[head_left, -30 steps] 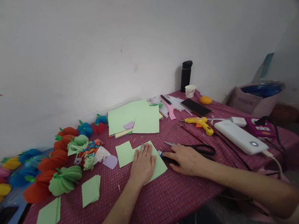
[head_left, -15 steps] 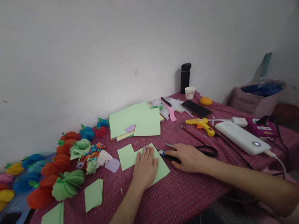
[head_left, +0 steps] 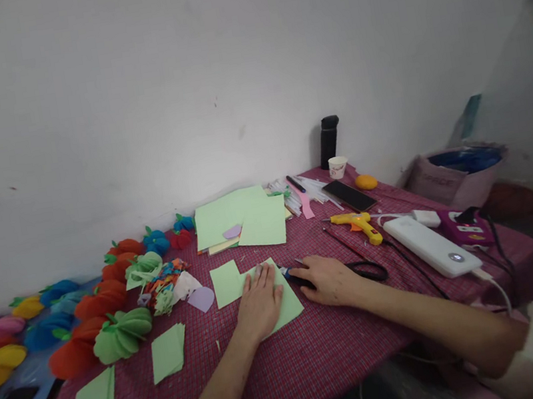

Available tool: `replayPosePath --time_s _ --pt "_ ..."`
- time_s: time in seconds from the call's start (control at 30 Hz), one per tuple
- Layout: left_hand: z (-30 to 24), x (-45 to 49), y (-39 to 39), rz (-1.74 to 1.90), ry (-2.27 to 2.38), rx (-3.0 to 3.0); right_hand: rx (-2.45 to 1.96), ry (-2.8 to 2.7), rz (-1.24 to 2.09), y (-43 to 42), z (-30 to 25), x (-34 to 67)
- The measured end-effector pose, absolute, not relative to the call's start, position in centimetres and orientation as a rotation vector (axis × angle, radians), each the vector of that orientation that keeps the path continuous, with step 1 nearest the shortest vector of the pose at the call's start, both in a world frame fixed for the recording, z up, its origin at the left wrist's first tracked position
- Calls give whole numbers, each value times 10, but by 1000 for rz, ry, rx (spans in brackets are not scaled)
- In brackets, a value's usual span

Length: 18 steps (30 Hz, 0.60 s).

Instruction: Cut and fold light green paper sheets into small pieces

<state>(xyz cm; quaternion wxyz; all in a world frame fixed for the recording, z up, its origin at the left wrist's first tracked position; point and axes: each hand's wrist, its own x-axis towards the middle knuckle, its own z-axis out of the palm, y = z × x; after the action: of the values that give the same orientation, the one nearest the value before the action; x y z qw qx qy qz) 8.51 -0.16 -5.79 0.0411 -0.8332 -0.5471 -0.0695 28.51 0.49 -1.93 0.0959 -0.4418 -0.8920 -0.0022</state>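
My left hand (head_left: 261,301) lies flat with fingers stretched out on a sheet of light green paper (head_left: 287,304). A smaller green piece (head_left: 226,283) lies to its left, partly overlapped by the sheet. My right hand (head_left: 330,280) has its fingers curled over a slim black tool (head_left: 304,281) with a blue and silver tip, just right of the sheet; its exact kind is unclear. A metal point shows above those fingers. Black looped handles (head_left: 371,270), like those of scissors, stick out behind the right hand.
Green paper stacks (head_left: 168,353) lie front left, beside colourful paper pumpkins (head_left: 123,333) and paper scraps (head_left: 169,286). Larger green sheets (head_left: 262,220) lie at the back. On the right are a yellow glue gun (head_left: 358,222), phone (head_left: 349,195), white power bank (head_left: 428,244) and cables.
The view has shifted very slightly. Both hands stay in nearly the same places on the paper and the black tool.
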Motion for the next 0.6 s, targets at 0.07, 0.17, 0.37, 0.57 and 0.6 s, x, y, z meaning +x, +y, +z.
replayPosePath --time_s 0.07,0.17,0.37,0.57,0.6 --pt "-58 85 -2 -215 -1676 -2551 -1319 -2643 -8 7 -19 284" --pt "-57 85 -1 -214 -1680 -2550 -1311 -2643 -17 8 -19 285" --pt "-57 85 -1 -195 -1674 -2554 -1302 -2615 -43 8 -23 291" --pt "-56 85 -1 -184 -1674 -2558 -1317 -2635 -61 11 -23 286" --pt "-56 85 -1 -185 -1672 -2559 -1316 -2640 -61 12 -22 284"
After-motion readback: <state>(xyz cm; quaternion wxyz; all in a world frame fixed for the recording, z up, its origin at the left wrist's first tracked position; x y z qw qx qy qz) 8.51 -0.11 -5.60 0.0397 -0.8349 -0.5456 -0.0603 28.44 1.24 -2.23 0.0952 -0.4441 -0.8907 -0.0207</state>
